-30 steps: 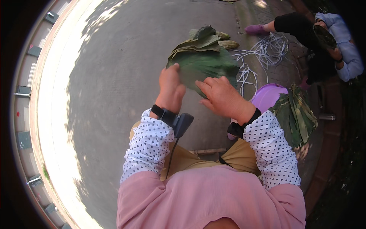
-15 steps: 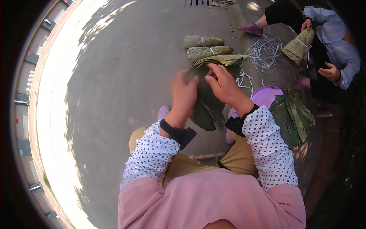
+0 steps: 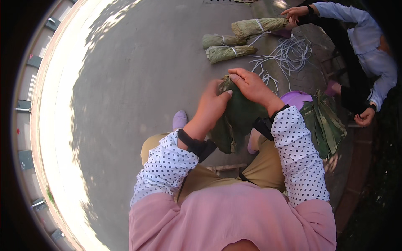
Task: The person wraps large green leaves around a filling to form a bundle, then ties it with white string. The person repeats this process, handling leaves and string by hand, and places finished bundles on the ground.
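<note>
Between my hands hangs a stack of large dark green dried leaves [image 3: 245, 106], its lower tips reaching down between my knees. My left hand [image 3: 210, 104] grips the left side near the top, thumb pressed on the leaf face. On the upper right edge, my right hand [image 3: 252, 87] is closed over the leaves, fingers bent around the top. The fingertips meet close together there, partly hiding the edge.
Beyond my hands lie two tied leaf bundles [image 3: 230, 53], with a third tied bundle [image 3: 257, 28] by a co-worker's hand [image 3: 294, 13]. White ties [image 3: 292, 54] sit in a tangle. At right are a purple plastic thing [image 3: 296, 98] and loose green leaves [image 3: 321, 123].
My leaf stack has come nearer to me, and its spread yellowish top edge is now gathered in. The co-worker's tied bundle has moved left, beside the other two.
</note>
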`<action>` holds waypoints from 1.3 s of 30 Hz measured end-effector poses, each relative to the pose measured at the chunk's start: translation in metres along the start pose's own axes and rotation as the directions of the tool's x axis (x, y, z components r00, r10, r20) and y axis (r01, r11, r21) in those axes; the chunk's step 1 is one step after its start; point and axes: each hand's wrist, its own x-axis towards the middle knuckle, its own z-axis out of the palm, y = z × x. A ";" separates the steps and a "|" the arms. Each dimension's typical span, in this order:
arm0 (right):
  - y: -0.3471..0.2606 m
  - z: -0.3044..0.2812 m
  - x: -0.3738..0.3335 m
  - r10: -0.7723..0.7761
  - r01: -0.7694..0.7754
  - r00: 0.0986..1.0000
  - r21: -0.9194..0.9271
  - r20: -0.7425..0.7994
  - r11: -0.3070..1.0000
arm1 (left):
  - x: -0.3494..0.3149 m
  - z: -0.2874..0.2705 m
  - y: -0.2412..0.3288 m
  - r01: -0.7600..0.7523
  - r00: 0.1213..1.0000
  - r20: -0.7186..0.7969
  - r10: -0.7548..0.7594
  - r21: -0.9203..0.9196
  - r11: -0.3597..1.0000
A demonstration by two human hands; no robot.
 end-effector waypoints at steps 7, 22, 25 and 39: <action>-0.047 -0.005 -0.011 -0.086 0.087 0.994 0.023 -0.067 0.996 | 0.013 -0.006 0.017 0.118 0.978 -0.104 -0.180 -0.436 0.892; -0.042 0.005 -0.018 -0.049 0.036 0.995 -0.153 -0.085 0.988 | 0.022 0.001 0.005 0.140 0.987 0.018 -0.161 -0.600 0.788; -0.048 0.002 -0.018 -0.116 0.095 0.990 -0.228 -0.083 0.969 | 0.018 0.002 0.009 0.145 0.988 0.040 -0.150 -0.587 0.797; -0.043 0.015 -0.017 -0.154 0.133 0.983 -0.188 -0.102 0.973 | 0.007 0.000 0.023 0.080 0.997 0.032 -0.075 -0.568 0.819</action>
